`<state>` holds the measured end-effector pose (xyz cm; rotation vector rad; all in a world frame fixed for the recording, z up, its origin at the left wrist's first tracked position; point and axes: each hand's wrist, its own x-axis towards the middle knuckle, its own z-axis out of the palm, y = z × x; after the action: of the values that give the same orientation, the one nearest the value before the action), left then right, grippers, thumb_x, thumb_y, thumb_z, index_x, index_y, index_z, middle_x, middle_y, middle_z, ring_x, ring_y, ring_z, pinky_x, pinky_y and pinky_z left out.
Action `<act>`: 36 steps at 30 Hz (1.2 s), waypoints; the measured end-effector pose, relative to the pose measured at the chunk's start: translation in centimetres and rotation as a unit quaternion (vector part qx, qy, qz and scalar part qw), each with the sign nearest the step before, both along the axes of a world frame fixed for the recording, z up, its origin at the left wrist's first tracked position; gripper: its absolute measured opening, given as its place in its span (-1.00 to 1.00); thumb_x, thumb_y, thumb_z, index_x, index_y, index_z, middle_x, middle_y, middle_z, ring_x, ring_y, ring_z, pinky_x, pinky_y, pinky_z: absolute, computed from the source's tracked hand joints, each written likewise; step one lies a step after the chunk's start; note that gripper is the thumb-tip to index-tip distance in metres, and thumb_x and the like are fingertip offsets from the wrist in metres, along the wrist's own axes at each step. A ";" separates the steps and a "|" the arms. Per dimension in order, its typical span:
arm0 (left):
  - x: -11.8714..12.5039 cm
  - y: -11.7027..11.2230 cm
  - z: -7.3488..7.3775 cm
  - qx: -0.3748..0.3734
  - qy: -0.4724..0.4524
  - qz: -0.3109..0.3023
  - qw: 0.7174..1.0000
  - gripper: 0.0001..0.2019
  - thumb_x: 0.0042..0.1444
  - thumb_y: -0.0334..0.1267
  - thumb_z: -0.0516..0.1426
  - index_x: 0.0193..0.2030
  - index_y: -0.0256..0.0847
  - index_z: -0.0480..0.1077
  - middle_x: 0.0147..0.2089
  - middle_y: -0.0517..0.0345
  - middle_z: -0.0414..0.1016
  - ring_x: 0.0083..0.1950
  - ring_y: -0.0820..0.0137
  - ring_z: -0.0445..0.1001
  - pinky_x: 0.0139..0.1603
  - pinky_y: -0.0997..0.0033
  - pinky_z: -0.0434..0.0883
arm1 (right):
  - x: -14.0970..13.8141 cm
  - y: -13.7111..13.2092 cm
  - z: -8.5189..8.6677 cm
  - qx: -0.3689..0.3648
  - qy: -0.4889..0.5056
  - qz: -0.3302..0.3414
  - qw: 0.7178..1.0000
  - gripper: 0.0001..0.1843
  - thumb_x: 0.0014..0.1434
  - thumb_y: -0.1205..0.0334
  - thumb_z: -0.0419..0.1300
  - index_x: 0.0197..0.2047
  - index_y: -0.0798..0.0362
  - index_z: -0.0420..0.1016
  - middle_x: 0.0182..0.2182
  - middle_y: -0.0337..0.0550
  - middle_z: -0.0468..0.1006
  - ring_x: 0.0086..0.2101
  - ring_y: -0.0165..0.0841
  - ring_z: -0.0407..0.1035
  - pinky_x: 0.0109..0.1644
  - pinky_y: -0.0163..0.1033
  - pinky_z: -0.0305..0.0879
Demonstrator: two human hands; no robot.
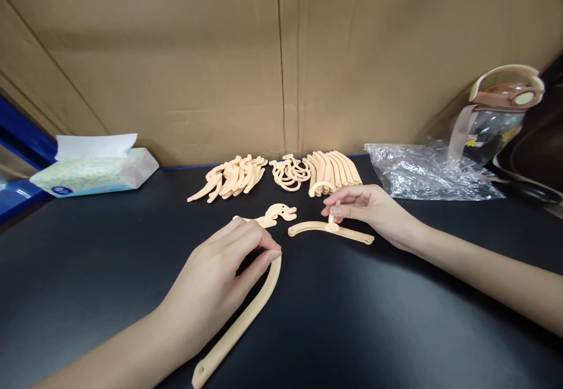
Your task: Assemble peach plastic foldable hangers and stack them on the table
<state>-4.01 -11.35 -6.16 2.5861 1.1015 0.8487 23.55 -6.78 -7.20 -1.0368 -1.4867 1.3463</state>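
My left hand [224, 266] pinches the upper end of a curved beige plastic hanger arm [240, 330], whose other end, with a small hole, points toward me. Thumb and fingers of my right hand [360, 207] are closed on the upright stem of a small beige plastic piece [332, 223]. Its wider foot rests on or just over a second curved hanger arm [308, 226] lying on the table. Just beyond my left hand lies a beige piece with a forked, holed end [281, 212], partly hidden by that hand.
Along the back of the black table [352, 330] are a pile of wavy pieces [237, 175], several hooks [290, 172] and a row of curved arms [336, 169]. A tissue pack [97, 172] stands left; clear plastic wrap [422, 169] and a water bottle [497, 125] are right. Cardboard [197, 54] rises behind.
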 end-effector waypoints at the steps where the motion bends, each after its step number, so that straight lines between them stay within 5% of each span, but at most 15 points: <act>1: 0.0 -0.1 0.0 0.013 0.002 -0.005 1.000 -0.83 0.38 -0.32 0.03 -0.27 -0.12 0.36 -0.29 0.23 0.46 -0.24 0.38 0.41 -0.21 0.40 0.34 | 0.0 0.0 0.0 -0.001 -0.001 -0.001 1.000 -0.72 -0.04 0.06 0.48 -0.29 0.02 0.66 -0.36 -0.14 0.68 -0.34 -0.35 0.54 -0.12 -0.13 0.49; 7: 0.3 -1.3 0.2 0.092 0.029 -0.026 0.995 -0.81 0.35 -0.42 0.03 -0.32 -0.14 0.23 -0.37 0.29 0.35 -0.31 0.42 0.32 -0.26 0.43 0.25 | 0.0 0.1 0.0 -0.005 0.011 0.012 1.000 -0.74 -0.04 0.10 0.49 -0.29 0.02 0.66 -0.34 -0.16 0.69 -0.36 -0.37 0.54 -0.09 -0.13 0.48; 20: 0.1 -0.6 0.2 0.077 0.047 0.010 0.996 -0.68 0.34 -0.36 -0.03 -0.49 -0.14 0.07 -0.53 0.34 0.17 -0.48 0.46 0.20 -0.42 0.45 0.18 | -0.2 0.0 0.3 -0.020 0.003 0.001 1.000 -0.72 -0.08 0.12 0.51 -0.30 0.03 0.64 -0.32 -0.15 0.69 -0.36 -0.36 0.56 -0.08 -0.10 0.51; 28: -0.2 -0.5 -0.7 0.051 0.045 0.067 0.995 -0.72 0.43 -0.18 -0.05 -0.35 -0.12 0.22 -0.42 0.30 0.33 -0.44 0.41 0.35 -0.42 0.43 0.24 | -0.2 -0.1 0.2 -0.033 0.022 0.002 0.999 -0.73 -0.08 0.15 0.52 -0.30 0.03 0.64 -0.29 -0.17 0.70 -0.33 -0.37 0.58 -0.07 -0.14 0.52; 36: 0.2 -1.1 0.0 0.099 0.083 0.058 0.990 -0.75 0.42 -0.32 -0.13 -0.28 -0.13 0.26 -0.39 0.25 0.40 -0.42 0.38 0.43 -0.40 0.40 0.30 | -0.4 -0.1 0.3 -0.038 0.024 0.004 0.999 -0.75 -0.09 0.17 0.52 -0.32 0.03 0.64 -0.31 -0.19 0.69 -0.35 -0.39 0.57 -0.08 -0.15 0.51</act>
<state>-3.80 -12.47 -6.21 2.8235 1.2842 0.8164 23.20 -6.83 -6.89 -1.0399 -1.4143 1.4327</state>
